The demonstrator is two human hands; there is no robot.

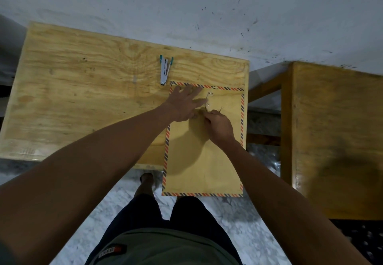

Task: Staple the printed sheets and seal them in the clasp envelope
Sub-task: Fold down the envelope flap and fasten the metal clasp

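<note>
Both hands sit mid-frame on the striped-edge clasp envelope (204,155) overhanging the plywood table (83,99): left hand (183,105) spread flat, right hand (218,126) pinching the closure string (219,110), stapler (165,70) just above.

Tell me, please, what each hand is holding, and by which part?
The right hand pinches the closure string near its loose end. The left hand grips nothing; it lies flat on the envelope.

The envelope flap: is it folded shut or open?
Folded shut: the flap lies flat on the envelope, and the right hand holds the string by its fasteners.
</note>
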